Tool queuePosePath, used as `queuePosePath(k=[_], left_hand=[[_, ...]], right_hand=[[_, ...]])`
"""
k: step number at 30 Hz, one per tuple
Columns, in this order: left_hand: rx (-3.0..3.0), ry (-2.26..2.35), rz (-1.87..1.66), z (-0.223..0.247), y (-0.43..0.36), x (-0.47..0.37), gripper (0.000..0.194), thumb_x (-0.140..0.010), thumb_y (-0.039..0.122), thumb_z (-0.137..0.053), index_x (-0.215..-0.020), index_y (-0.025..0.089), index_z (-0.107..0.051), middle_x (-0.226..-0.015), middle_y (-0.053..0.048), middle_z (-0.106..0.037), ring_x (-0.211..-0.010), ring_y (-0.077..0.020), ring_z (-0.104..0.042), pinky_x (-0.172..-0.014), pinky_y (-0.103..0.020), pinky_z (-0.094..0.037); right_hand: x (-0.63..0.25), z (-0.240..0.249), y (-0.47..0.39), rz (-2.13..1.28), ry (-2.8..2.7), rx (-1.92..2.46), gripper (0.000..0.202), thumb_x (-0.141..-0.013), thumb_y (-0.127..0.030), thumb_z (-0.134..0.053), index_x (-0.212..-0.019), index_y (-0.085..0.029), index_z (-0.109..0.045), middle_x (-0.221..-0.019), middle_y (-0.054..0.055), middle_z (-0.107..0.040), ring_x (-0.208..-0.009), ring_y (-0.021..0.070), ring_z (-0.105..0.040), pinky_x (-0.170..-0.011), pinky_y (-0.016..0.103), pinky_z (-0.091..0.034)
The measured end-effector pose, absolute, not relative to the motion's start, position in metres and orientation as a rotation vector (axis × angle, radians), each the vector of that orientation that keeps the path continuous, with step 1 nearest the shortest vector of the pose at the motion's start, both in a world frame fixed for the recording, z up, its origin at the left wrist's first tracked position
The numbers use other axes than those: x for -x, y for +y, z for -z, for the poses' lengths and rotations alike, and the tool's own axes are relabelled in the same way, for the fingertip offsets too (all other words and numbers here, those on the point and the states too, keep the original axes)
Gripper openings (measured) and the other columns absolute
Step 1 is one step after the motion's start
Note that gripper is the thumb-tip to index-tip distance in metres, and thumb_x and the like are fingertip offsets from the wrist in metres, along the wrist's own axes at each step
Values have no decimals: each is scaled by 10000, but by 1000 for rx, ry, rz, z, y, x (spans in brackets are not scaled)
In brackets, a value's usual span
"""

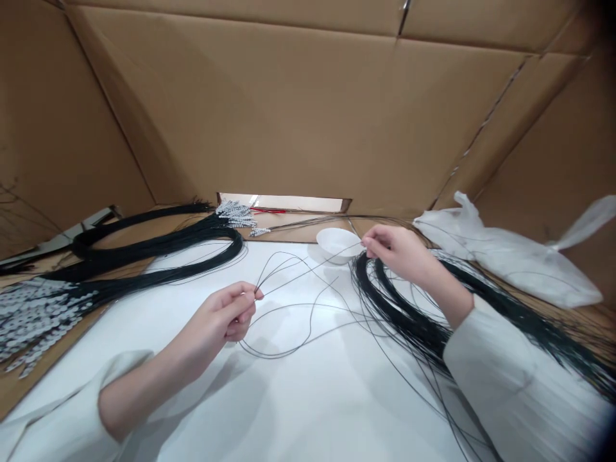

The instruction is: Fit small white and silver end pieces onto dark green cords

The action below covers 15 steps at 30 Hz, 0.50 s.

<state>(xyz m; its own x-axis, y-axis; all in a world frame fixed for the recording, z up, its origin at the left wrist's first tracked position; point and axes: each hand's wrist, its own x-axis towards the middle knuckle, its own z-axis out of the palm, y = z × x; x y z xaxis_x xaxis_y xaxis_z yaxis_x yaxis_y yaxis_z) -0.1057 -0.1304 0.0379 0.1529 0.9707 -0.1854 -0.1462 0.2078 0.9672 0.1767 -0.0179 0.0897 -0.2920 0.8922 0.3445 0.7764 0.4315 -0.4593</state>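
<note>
Above the white tabletop, my left hand (pixel 235 309) is closed in a pinch on several thin black cords (pixel 283 260), whose loops spread out over the surface. My right hand (pixel 389 247) pinches a single strand that runs taut from the left fingers. Whether a small piece is also between the right fingertips, I cannot make out. Just left of the right hand stands a white bowl (pixel 332 242). Below that hand, a thick bundle of black cords (pixel 409 314) curves toward the right sleeve.
Bundles of black cord (pixel 158 240) with white pieces on their ends (pixel 38 314) lie at the left. A knotted white plastic bag (pixel 534 263) rests at the right. Cardboard walls (pixel 269 109) surround the table, with a slot (pixel 289 202) low at the back.
</note>
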Motion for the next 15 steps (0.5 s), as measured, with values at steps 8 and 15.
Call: queuePosePath(k=[8, 15], left_hand=[[-988, 1056, -1013, -35, -130, 107, 151, -828, 312, -499, -860, 165, -515, -551, 67, -313, -443, -40, -178, -433, -216, -102], [-971, 1064, -952, -35, -135, 100, 132, -827, 292, -501, -812, 161, -514, -530, 70, -312, -435, -36, -165, -427, -215, -94]], right_hand=[[-201, -74, -4, -126, -2282, 1555, 261, -696, -82, -560, -484, -197, -459, -486, 18, -487, -525, 154, -481, -561, 280, -302], [-121, -57, -69, -154, -2543, 892, 256, -828, -292, -498, -1051, -174, -542, -1043, 102, -598, -1002, 258, -502, -844, 394, -374]])
